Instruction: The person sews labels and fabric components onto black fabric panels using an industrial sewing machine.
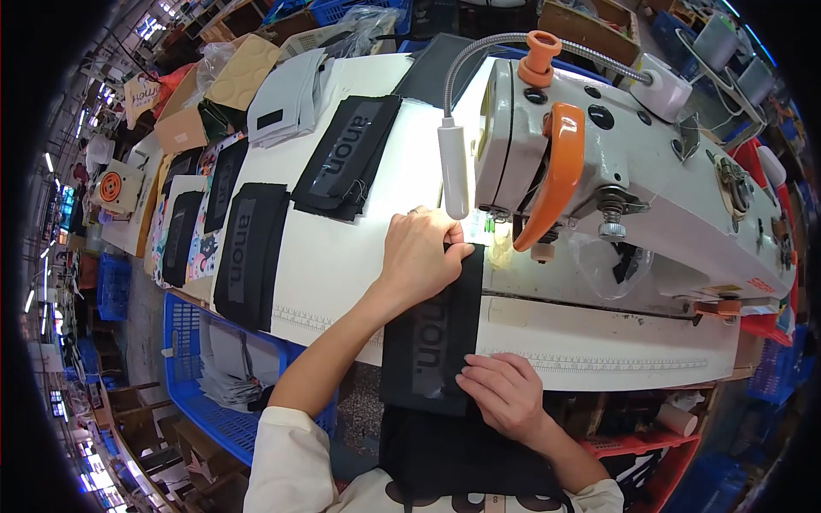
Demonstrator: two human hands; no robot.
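A black fabric panel [434, 329] with glossy "anon." lettering lies lengthwise in front of me, its lower end hanging past the table's front edge. My left hand [423, 254] is closed, thumb and fingers pinching the panel's top end beside the sewing machine's needle area. Lower down, my right hand [506, 395] holds the panel's right edge, fingers bent over it; its thumb is hard to make out. The sewing machine [633, 154], pale with an orange lever [560, 167], stands just beyond my hands. Its needle is hidden from view.
Stacks of similar black panels [349, 154] [250, 256] lie on the white table [321, 265] to the left, near grey pieces [286, 98]. A lamp [454, 167] hangs by the machine head. Below left stands a blue basket [184, 359]; a red crate [676, 462] sits below right.
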